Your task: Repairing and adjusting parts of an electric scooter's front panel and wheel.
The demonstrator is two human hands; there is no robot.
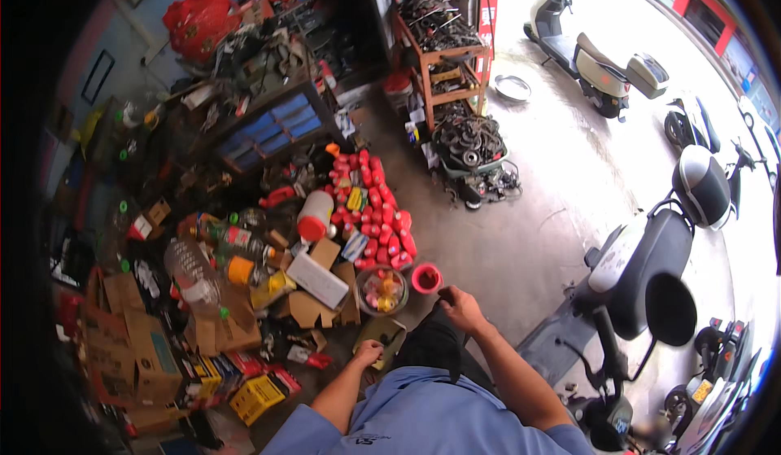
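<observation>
My left hand [370, 352] is closed, its fingers curled together at the edge of an olive-green flat piece [392, 343] beside my left leg. Whatever is between those fingers is too small to make out. My right hand [462, 310] is also closed, over my right knee, with a small dark shape at its fingertips that I cannot identify. Just beyond it stands a small red tub [425, 278] with dark reddish-brown contents. Left of the tub sits a round bowl [362, 299] filled with small colourful items.
Many red bottles [376, 211] crowd the floor ahead. Cardboard boxes [134, 353], a white box [318, 279] and plastic bottles [192, 272] pile up at left. A parked scooter [626, 280] stands close at right. A wooden rack [443, 68] of metal parts rises ahead.
</observation>
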